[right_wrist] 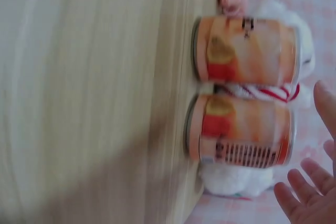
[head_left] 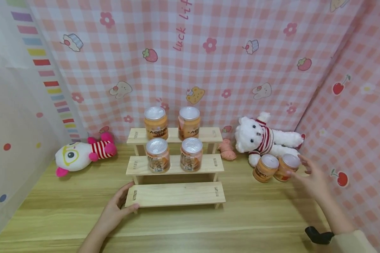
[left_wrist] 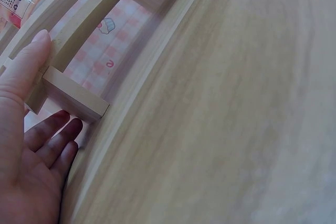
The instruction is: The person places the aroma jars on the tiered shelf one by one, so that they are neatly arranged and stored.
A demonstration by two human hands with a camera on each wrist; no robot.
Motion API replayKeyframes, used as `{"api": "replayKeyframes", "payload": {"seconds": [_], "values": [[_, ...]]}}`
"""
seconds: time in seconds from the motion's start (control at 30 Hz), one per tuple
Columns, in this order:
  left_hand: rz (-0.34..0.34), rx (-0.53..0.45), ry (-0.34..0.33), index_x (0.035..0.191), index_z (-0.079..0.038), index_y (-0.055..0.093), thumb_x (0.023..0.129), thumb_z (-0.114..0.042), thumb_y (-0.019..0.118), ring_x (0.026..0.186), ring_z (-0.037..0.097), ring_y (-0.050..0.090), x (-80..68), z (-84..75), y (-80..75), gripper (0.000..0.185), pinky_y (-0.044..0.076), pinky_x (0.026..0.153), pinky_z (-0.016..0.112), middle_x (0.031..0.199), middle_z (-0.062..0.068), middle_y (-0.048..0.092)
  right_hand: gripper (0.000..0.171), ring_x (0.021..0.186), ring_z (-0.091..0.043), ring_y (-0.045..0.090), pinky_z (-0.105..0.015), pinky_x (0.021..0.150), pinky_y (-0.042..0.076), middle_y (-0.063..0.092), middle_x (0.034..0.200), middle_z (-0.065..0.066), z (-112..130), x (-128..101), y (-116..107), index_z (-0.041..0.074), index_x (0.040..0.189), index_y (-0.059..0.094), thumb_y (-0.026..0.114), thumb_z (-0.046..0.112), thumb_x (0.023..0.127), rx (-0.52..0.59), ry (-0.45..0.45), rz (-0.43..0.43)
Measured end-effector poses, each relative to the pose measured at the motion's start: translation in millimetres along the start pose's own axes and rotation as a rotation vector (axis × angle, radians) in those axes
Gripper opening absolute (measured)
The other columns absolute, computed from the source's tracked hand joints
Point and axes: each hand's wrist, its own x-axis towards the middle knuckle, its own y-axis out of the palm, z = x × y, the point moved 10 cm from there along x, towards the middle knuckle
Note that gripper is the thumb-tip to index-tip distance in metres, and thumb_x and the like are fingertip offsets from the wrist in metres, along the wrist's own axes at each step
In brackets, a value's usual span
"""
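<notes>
A three-step wooden display stand (head_left: 174, 195) stands mid-table. My left hand (head_left: 114, 211) holds the left end of its lowest step. In the left wrist view the thumb (left_wrist: 31, 61) lies against the step's edge, with fingers beside the leg. Two orange-labelled cans with clear lids sit on the top step, among them the top-left can (head_left: 156, 130); two more, including the middle-left can (head_left: 158, 160), sit on the middle step. To the right, two similar cans, a left can (head_left: 263, 173) and a right can (head_left: 283, 172), stand together. My right hand (head_left: 313, 181) spreads around the right can, apart from it in the wrist view.
Behind the right cans lies a white plush bear (head_left: 263, 137) in a striped shirt. A pink yarn-like bundle (head_left: 227, 150) is beside the stand. A plush toy (head_left: 82, 154) lies at left. Checked cloth (head_left: 190, 70) hangs at the back and right.
</notes>
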Motion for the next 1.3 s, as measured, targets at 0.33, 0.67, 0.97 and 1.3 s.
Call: {"api": "replayKeyframes", "payload": {"seconds": [0.33,0.67,0.97,1.3], "values": [[-0.006,0.007,-0.002,0.142,-0.004,0.042,0.081,-0.009,0.077,0.117,-0.007,0.04,-0.3,0.8,-0.3,0.072,0.032,0.094,0.009,0.141,0.022,0.043,0.072,0.103,-0.058,0.048,-0.067,0.08,0.04,0.045,0.125,-0.039,-13,21,5,-0.01,0.137,0.041,0.076,0.021,0.084,-0.033,-0.033,0.142],[0.014,0.011,-0.044,0.144,-0.008,0.04,0.081,-0.015,0.078,0.13,0.032,0.036,-2.0,1.0,1.1,0.073,0.03,0.094,0.008,0.145,0.019,0.041,0.072,0.109,-0.06,0.042,-0.067,0.082,0.04,0.038,0.133,-0.041,-23,31,20,-0.013,0.138,0.037,0.074,0.021,0.086,-0.051,-0.064,0.267],[0.022,0.008,-0.044,0.145,-0.007,0.038,0.082,-0.015,0.077,0.13,0.033,0.037,-0.2,-0.2,0.3,0.074,0.03,0.094,0.009,0.144,0.02,0.041,0.073,0.111,-0.054,0.044,-0.064,0.086,0.039,0.043,0.127,-0.042,-28,32,26,-0.012,0.138,0.037,0.072,0.027,0.088,-0.082,-0.017,0.302],[0.024,0.002,-0.042,0.144,-0.007,0.039,0.082,-0.015,0.077,0.131,0.033,0.035,-0.9,-0.5,1.5,0.074,0.029,0.094,0.008,0.145,0.02,0.039,0.068,0.107,-0.051,0.048,-0.058,0.081,0.044,0.048,0.122,-0.041,-28,30,24,-0.013,0.136,0.04,0.071,0.025,0.088,-0.064,-0.012,0.267]]}}
